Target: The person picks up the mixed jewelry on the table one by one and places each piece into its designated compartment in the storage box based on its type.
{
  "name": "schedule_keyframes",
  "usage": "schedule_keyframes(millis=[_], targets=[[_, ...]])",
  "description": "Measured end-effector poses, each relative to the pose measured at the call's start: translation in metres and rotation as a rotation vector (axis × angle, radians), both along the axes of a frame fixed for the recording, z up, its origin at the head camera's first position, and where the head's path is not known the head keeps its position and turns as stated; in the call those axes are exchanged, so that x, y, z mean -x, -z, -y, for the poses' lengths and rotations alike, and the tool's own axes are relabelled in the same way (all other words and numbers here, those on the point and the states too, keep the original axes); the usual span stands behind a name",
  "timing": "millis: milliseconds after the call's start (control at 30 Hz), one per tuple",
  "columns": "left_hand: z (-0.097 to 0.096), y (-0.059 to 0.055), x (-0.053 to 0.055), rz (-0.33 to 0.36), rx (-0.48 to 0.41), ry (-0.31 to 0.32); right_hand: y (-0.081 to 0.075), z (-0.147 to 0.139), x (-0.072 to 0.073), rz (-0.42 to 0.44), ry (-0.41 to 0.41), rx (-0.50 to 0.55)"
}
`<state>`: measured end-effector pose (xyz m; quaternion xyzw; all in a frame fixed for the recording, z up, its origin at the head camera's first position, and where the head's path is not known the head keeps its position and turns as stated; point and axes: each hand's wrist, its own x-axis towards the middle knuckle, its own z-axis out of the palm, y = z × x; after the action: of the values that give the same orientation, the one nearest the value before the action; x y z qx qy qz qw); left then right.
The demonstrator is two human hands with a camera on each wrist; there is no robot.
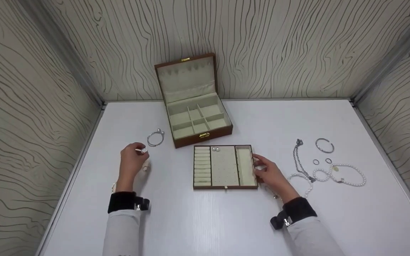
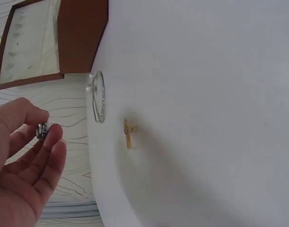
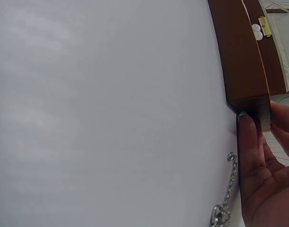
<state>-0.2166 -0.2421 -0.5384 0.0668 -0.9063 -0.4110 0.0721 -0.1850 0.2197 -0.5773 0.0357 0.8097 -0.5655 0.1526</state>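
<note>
While the left hand (image 1: 132,160) pinches a small silver-coloured ring with a patterned band (image 2: 42,131) above the white table (image 1: 205,220), the right hand (image 1: 272,176) grips the right side of a shallow brown rectangular tray lined in cream fabric (image 1: 212,187). The tray lies to the left hand's right, its long axis running side to side; its column of cream padded rolls (image 1: 203,167) fills the end nearer that hand. The sideways gap between ring and rolls seems the relation that counts. A brown jewellery box with raised lid (image 1: 205,138) stands beyond the tray, off that line. A small gold-coloured ornament (image 2: 129,134) lies near the left hand, a silver bracelet with pearl ends (image 1: 155,139) farther away. Past the right hand lie a silver chain necklace (image 1: 296,156) and white pearl strings (image 1: 354,184).
</note>
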Motion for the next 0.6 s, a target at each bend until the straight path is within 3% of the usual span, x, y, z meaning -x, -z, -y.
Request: schedule_keyframes(millis=[167, 400, 600], targets=[[-0.023, -0.012, -0.003, -0.057, -0.073, 0.067, 0.001, 0.000, 0.001, 0.010, 0.006, -0.004], [-0.053, -0.016, -0.008, -0.130, -0.277, 0.191, 0.004, 0.000, 0.002, 0.005, 0.004, -0.003], [-0.073, -0.013, -0.011, -0.165, -0.292, 0.294, 0.004, 0.000, 0.001, 0.006, 0.001, 0.004]])
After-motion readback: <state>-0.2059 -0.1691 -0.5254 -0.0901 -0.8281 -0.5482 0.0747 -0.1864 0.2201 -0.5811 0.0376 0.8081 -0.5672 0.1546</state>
